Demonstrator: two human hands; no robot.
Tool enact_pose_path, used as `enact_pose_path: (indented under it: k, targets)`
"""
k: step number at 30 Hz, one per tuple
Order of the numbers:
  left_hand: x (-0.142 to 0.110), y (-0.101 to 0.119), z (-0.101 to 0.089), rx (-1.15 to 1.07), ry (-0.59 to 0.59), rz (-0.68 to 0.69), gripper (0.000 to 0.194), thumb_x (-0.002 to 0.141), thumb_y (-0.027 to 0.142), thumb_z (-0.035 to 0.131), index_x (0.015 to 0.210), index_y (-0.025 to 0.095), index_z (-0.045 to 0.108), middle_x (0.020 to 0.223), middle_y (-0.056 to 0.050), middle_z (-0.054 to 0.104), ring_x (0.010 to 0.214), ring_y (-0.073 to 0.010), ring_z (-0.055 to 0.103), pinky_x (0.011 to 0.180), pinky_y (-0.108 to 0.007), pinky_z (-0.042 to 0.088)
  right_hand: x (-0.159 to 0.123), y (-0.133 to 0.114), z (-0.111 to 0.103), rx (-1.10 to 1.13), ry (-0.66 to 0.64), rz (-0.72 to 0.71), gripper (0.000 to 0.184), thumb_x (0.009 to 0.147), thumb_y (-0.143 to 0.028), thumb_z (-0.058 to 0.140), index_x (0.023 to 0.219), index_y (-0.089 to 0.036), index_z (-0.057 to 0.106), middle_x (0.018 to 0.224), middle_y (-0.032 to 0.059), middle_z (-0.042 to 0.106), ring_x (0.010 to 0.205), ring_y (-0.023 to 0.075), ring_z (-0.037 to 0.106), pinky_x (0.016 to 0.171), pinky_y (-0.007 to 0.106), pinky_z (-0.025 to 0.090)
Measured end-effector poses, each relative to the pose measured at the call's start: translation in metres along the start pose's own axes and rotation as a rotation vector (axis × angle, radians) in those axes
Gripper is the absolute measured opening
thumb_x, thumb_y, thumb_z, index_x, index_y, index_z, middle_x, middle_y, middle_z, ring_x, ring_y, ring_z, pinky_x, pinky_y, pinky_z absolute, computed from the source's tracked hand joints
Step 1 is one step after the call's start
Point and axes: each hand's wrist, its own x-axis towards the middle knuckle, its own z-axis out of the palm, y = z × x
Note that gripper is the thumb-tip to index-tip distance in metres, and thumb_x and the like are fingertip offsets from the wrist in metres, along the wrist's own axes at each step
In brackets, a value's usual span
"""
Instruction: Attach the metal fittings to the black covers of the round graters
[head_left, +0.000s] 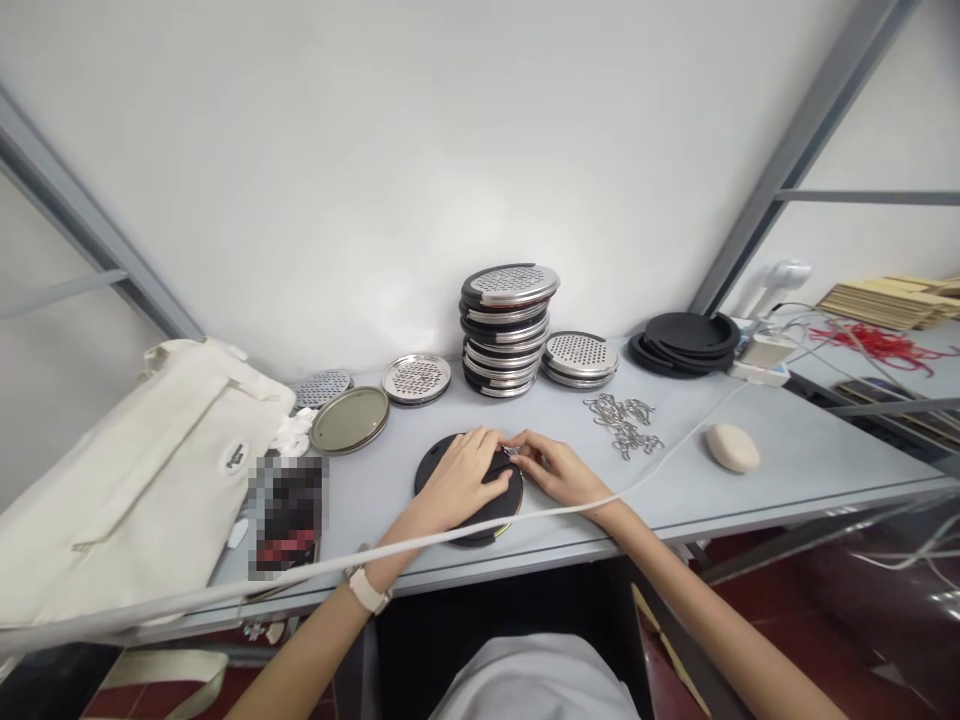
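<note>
A round black disc [429,468] lies near the front edge of the table. Across its top rests my left hand [459,478], with fingers stretched out and thumb apart. My right hand [556,468] pinches a small metal clasp [510,451] at the disc's upper right, close to my left fingertips. Fingers partly cover the clasp, so I cannot tell whether it is attached to the disc. A loose pile of similar metal clasps [624,425] lies right of my right hand.
Behind the disc stands a tall stack of metal grater plates [510,330], beside a shorter grater stack [580,358]. Black discs [686,345] sit at back right, near a beige rounded case [732,448]. A white cable [360,560] crosses before my arms. A cream bag [142,480] occupies the left.
</note>
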Motion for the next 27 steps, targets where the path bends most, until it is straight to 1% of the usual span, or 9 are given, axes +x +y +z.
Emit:
enact_pose_path:
  k: [2, 4, 7, 9, 13, 16, 22, 25, 27]
  targets:
    - [0.005, -0.007, 0.0, -0.101, -0.007, -0.006, 0.018, 0.084, 0.023, 0.057, 0.1, 0.02, 0.05, 0.1, -0.004, 0.053, 0.096, -0.0195, 0.052, 0.088, -0.035, 0.042, 0.0, -0.001, -0.001, -0.002, 0.003, 0.004, 0.024, 0.091, -0.033, 0.046, 0.1, -0.016, 0.058, 0.068, -0.0008, 0.055, 0.062, 0.0131, 0.049, 0.062, 0.024, 0.039]
    - [0.007, -0.012, 0.0, -0.149, -0.013, -0.019, 0.016, 0.084, 0.025, 0.056, 0.098, 0.02, 0.05, 0.099, -0.003, 0.053, 0.093, -0.0174, 0.053, 0.084, -0.032, 0.045, 0.0, -0.002, -0.001, -0.003, 0.005, 0.004, 0.024, 0.091, -0.033, 0.045, 0.1, -0.016, 0.059, 0.069, 0.0003, 0.057, 0.064, 0.0139, 0.05, 0.063, 0.025, 0.04]
    - [0.006, -0.015, -0.001, -0.192, -0.015, -0.03, 0.015, 0.084, 0.026, 0.057, 0.097, 0.021, 0.05, 0.1, -0.002, 0.052, 0.09, -0.0155, 0.055, 0.082, -0.029, 0.046, 0.0, -0.004, -0.002, 0.016, 0.001, -0.017, 0.024, 0.092, -0.031, 0.042, 0.098, -0.016, 0.06, 0.08, 0.0043, 0.063, 0.072, 0.0158, 0.055, 0.069, 0.027, 0.042]
    - [0.005, -0.015, -0.001, -0.209, -0.015, -0.024, 0.015, 0.085, 0.026, 0.056, 0.098, 0.021, 0.051, 0.1, -0.002, 0.052, 0.091, -0.0157, 0.055, 0.082, -0.029, 0.046, 0.0, -0.005, -0.002, 0.028, 0.005, -0.021, 0.022, 0.092, -0.03, 0.042, 0.095, -0.017, 0.06, 0.084, 0.0053, 0.064, 0.074, 0.0163, 0.056, 0.071, 0.028, 0.043]
    - [0.003, -0.014, -0.002, -0.175, -0.02, 0.012, 0.017, 0.086, 0.026, 0.055, 0.102, 0.021, 0.053, 0.101, -0.002, 0.052, 0.091, -0.0165, 0.055, 0.084, -0.03, 0.045, 0.0, -0.004, -0.001, 0.026, 0.041, -0.005, 0.019, 0.091, -0.031, 0.044, 0.088, -0.017, 0.057, 0.074, 0.0019, 0.059, 0.068, 0.0145, 0.053, 0.065, 0.026, 0.042]
    - [0.002, -0.015, -0.003, -0.149, -0.037, 0.032, 0.02, 0.088, 0.026, 0.053, 0.108, 0.022, 0.055, 0.103, -0.003, 0.052, 0.091, -0.0169, 0.055, 0.085, -0.03, 0.045, -0.001, -0.004, 0.0, 0.017, 0.066, -0.009, 0.019, 0.091, -0.032, 0.045, 0.083, -0.018, 0.054, 0.071, 0.0002, 0.055, 0.065, 0.0133, 0.05, 0.063, 0.025, 0.04]
    - [0.003, -0.018, -0.001, -0.13, -0.036, 0.056, 0.02, 0.09, 0.028, 0.051, 0.108, 0.021, 0.056, 0.103, -0.004, 0.052, 0.089, -0.0165, 0.056, 0.084, -0.03, 0.045, -0.001, -0.006, -0.001, 0.026, 0.063, -0.014, 0.019, 0.091, -0.035, 0.046, 0.09, -0.018, 0.053, 0.074, 0.0007, 0.056, 0.067, 0.0132, 0.051, 0.064, 0.025, 0.04]
    - [0.003, -0.019, 0.0, -0.134, -0.033, 0.074, 0.019, 0.09, 0.027, 0.051, 0.107, 0.02, 0.057, 0.103, -0.004, 0.053, 0.089, -0.0164, 0.055, 0.085, -0.03, 0.045, -0.002, -0.004, 0.0, 0.024, 0.053, -0.007, 0.02, 0.091, -0.038, 0.045, 0.093, -0.019, 0.05, 0.071, -0.001, 0.053, 0.064, 0.0127, 0.049, 0.062, 0.024, 0.04]
    - [0.003, -0.019, 0.001, -0.146, -0.031, 0.077, 0.02, 0.09, 0.027, 0.051, 0.108, 0.02, 0.057, 0.103, -0.004, 0.053, 0.09, -0.0162, 0.055, 0.086, -0.03, 0.045, -0.002, -0.001, 0.001, 0.005, 0.041, 0.015, 0.021, 0.091, -0.039, 0.044, 0.091, -0.019, 0.049, 0.068, -0.0023, 0.051, 0.061, 0.0122, 0.047, 0.059, 0.024, 0.038]
